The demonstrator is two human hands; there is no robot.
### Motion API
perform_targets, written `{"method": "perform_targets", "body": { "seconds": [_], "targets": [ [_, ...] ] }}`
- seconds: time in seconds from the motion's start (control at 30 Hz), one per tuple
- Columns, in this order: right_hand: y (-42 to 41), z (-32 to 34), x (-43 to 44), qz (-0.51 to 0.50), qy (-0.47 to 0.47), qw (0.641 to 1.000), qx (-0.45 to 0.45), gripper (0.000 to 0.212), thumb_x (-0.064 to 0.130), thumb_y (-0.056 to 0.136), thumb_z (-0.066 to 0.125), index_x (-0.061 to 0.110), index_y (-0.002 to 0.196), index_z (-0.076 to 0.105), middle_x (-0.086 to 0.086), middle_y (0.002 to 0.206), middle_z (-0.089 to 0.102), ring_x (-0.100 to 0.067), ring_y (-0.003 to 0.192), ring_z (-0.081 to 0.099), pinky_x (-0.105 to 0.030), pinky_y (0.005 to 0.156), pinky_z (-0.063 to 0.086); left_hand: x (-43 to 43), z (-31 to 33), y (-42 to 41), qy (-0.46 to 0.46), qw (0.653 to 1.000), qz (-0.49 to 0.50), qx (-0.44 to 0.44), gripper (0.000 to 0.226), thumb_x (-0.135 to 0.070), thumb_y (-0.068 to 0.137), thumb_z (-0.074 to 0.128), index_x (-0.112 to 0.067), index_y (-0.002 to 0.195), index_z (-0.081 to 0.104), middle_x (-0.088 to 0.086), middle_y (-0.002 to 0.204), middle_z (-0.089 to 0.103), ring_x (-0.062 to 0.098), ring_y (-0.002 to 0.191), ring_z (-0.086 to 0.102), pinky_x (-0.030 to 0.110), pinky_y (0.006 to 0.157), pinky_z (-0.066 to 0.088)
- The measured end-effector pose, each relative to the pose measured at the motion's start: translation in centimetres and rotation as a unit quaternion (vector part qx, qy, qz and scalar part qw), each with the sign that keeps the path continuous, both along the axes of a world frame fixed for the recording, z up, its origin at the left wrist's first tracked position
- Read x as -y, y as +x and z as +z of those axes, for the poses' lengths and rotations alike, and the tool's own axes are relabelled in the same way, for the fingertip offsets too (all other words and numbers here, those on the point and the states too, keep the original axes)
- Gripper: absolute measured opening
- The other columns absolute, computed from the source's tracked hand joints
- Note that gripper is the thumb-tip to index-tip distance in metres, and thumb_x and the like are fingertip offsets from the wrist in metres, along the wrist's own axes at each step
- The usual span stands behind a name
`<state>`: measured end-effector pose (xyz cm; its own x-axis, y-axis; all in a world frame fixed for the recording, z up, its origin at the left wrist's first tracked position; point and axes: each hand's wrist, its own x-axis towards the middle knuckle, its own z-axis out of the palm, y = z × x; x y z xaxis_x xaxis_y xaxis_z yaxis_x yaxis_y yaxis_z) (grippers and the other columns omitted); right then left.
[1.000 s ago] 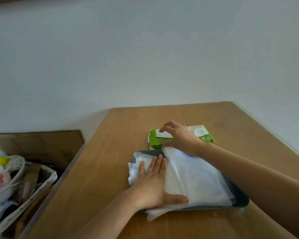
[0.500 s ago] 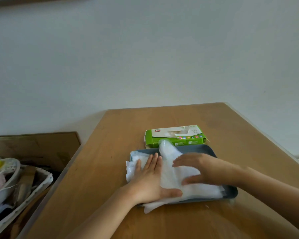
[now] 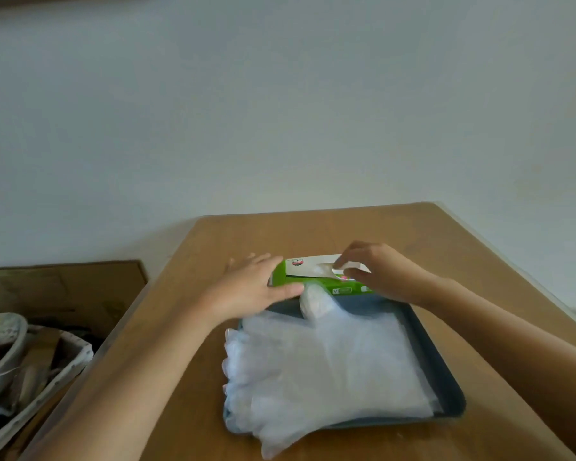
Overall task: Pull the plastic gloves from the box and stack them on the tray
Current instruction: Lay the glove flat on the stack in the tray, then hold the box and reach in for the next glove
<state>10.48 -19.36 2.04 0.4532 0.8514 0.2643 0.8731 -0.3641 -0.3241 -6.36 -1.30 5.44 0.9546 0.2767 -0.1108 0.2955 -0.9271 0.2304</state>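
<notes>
Since the earlier frame, both hands are no longer pressing on the stack; they are now working at the box beyond the tray. A pale wall (image 3: 280,111) is filling the upper half of the view. Below it, a brown wooden table (image 3: 346,227) is carrying all the task items. A dark grey tray (image 3: 446,377) is lying near the table's near edge, its long side running left to right.

The plastic gloves (image 3: 330,367) are lying flat in the tray as a translucent, whitish, slightly crinkled stack. Their finger ends are overhanging the tray's left rim and near-left corner onto the table, and the cuffs are pointing right. One glove thumb (image 3: 315,302) is projecting toward the far side, its tip reaching the box.

The box (image 3: 308,269), green with a white top panel and an opening in that panel, is sitting just beyond the tray's far rim.

The left hand (image 3: 246,291) is clasping the box's left end, thumb along the near face and fingers over the far side. The right hand (image 3: 379,271) is hovering over the opening with fingertips curled down toward it; blur is hiding whether a glove is caught between them.

At the far left, off the table, a pale basket (image 3: 64,361) of mixed items is standing in front of a brown cardboard sheet (image 3: 64,287).
</notes>
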Motion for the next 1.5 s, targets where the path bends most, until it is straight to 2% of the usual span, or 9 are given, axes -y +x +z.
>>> {"method": "perform_targets", "body": {
  "seconds": [0.17, 0.5, 0.63, 0.8, 0.97, 1.1, 1.3, 1.4, 1.5],
  "targets": [
    [3.0, -1.4, -4.0, 0.003, -0.067, 0.997, 0.03, 0.021, 0.03, 0.089, 0.065, 0.023, 0.106, 0.074, -0.002, 0.114, 0.055, -0.02, 0.111, 0.043, -0.02, 0.093, 0.03, -1.6, -1.4, 5.9, -0.097, 0.994, -0.015, 0.055, 0.067, -0.051, 0.091, 0.056, -0.028, 0.149, 0.03, -0.003, 0.156, 0.03, 0.016, 0.14, 0.032, 0.029, 0.11, 0.028],
    [4.4, -3.9, -4.1, -0.03, 0.05, 0.994, -0.095, 0.007, 0.013, 0.082, 0.072, 0.013, 0.075, 0.071, 0.008, 0.093, 0.054, -0.007, 0.074, 0.052, -0.005, 0.066, 0.035, -3.0, -6.0, 8.9, -0.133, 0.99, -0.049, -0.001, 0.073, -0.047, 0.088, 0.06, -0.028, 0.151, 0.026, -0.001, 0.16, 0.015, 0.015, 0.146, 0.013, 0.029, 0.116, 0.012],
    [5.4, -4.0, -3.8, -0.057, 0.131, 0.973, -0.183, 0.009, 0.016, 0.083, 0.072, 0.012, 0.075, 0.071, 0.012, 0.094, 0.059, -0.008, 0.083, 0.058, -0.016, 0.077, 0.044, -3.4, -6.3, 9.3, -0.137, 0.99, -0.038, -0.006, 0.074, -0.051, 0.086, 0.061, -0.033, 0.15, 0.027, 0.0, 0.157, 0.02, 0.018, 0.143, 0.02, 0.035, 0.117, 0.02],
    [5.8, -3.5, -3.5, -0.072, 0.164, 0.955, -0.236, 0.019, 0.017, 0.09, 0.062, -0.002, 0.086, 0.066, -0.004, 0.101, 0.06, -0.02, 0.093, 0.059, -0.028, 0.084, 0.044, -3.3, -5.9, 9.8, -0.13, 0.99, -0.035, -0.035, 0.072, -0.054, 0.086, 0.06, -0.042, 0.148, 0.026, 0.0, 0.152, 0.023, 0.022, 0.136, 0.03, 0.031, 0.106, 0.035],
    [5.2, -3.8, -3.2, -0.027, 0.054, 0.988, -0.141, 0.013, 0.031, 0.076, 0.078, 0.028, 0.086, 0.07, 0.012, 0.114, 0.054, -0.007, 0.104, 0.051, -0.026, 0.094, 0.041, -3.2, -5.9, 9.8, -0.131, 0.99, -0.034, -0.049, 0.07, -0.053, 0.088, 0.058, -0.043, 0.148, 0.024, 0.001, 0.157, 0.014, 0.023, 0.14, 0.025, 0.032, 0.111, 0.028],
    [5.0, -4.2, -3.6, -0.057, 0.087, 0.988, -0.11, 0.003, 0.022, 0.082, 0.072, 0.022, 0.079, 0.073, 0.01, 0.104, 0.055, -0.009, 0.099, 0.052, -0.029, 0.09, 0.042, -3.3, -5.9, 9.8, -0.129, 0.99, -0.032, -0.057, 0.071, -0.055, 0.087, 0.057, -0.045, 0.148, 0.023, 0.001, 0.157, 0.014, 0.023, 0.14, 0.026, 0.032, 0.111, 0.032],
    [4.6, -1.6, -2.9, -0.072, 0.294, 0.923, -0.239, 0.014, 0.01, 0.086, 0.067, 0.012, 0.073, 0.062, 0.001, 0.094, 0.054, -0.002, 0.08, 0.059, -0.01, 0.073, 0.045, -3.1, -5.8, 10.2, -0.139, 0.989, -0.021, -0.053, 0.067, -0.049, 0.089, 0.059, -0.038, 0.148, 0.029, 0.002, 0.152, 0.023, 0.022, 0.138, 0.03, 0.026, 0.111, 0.024],
    [3.8, 2.5, -1.6, -0.057, 0.451, 0.831, -0.322, 0.011, 0.012, 0.088, 0.065, 0.015, 0.077, 0.064, 0.002, 0.085, 0.06, -0.004, 0.078, 0.058, -0.02, 0.078, 0.044, -2.7, -5.2, 10.1, -0.143, 0.987, -0.023, -0.074, 0.068, -0.048, 0.091, 0.057, -0.035, 0.15, 0.026, -0.002, 0.154, 0.019, 0.017, 0.142, 0.022, 0.023, 0.112, 0.016],
    [2.0, 5.8, 0.4, 0.006, 0.487, 0.79, -0.372, 0.011, 0.014, 0.092, 0.058, 0.012, 0.083, 0.064, 0.003, 0.075, 0.065, -0.013, 0.076, 0.06, -0.026, 0.077, 0.049, -2.9, -4.8, 9.1, -0.17, 0.981, -0.037, -0.085, 0.063, -0.051, 0.093, 0.052, -0.035, 0.149, 0.028, -0.001, 0.157, 0.02, 0.016, 0.144, 0.02, 0.031, 0.118, 0.014]
  ]
}}
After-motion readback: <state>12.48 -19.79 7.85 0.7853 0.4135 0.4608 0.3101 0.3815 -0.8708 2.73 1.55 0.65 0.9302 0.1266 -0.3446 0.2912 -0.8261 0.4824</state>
